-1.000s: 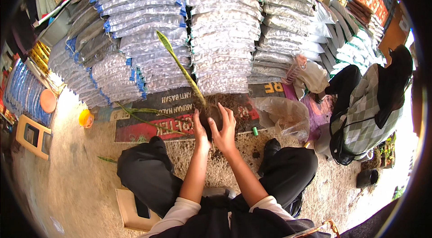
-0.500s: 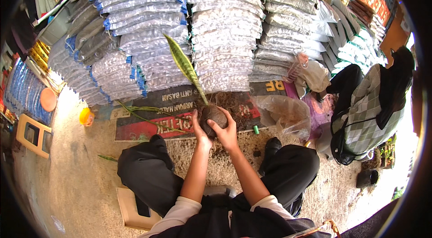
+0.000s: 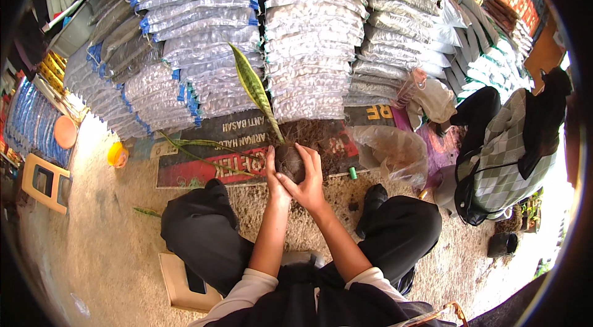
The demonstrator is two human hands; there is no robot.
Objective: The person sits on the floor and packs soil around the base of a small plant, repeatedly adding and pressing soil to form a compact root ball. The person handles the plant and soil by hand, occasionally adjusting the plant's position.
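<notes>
Both hands cup a round dark brown ball (image 3: 289, 163), which looks like soil or a root ball. One tall snake plant leaf (image 3: 252, 85), green with yellow edges, rises from its far side. My left hand (image 3: 275, 180) closes on the ball's left side, fingers pointing away from me. Around the right side curls my right hand (image 3: 307, 180), its thumb crossing low toward the left palm. Just beyond the hands, loose fibrous roots and soil (image 3: 309, 134) lie on a dark printed sheet (image 3: 185, 169). More long snake plant leaves (image 3: 207, 143) rest on that sheet, left of my hands.
Stacked clear bags (image 3: 309, 49) form a wall ahead. A crumpled plastic bag (image 3: 392, 151) and small green cylinder (image 3: 353, 173) lie right. A person in a checkered top (image 3: 503, 148) crouches farther right. Left are an orange tub (image 3: 117, 155) and beige stool (image 3: 46, 182).
My right thumb has slid down off the top of the ball toward my left palm, and the right fingers have shifted around its far right side. The leaf stays upright.
</notes>
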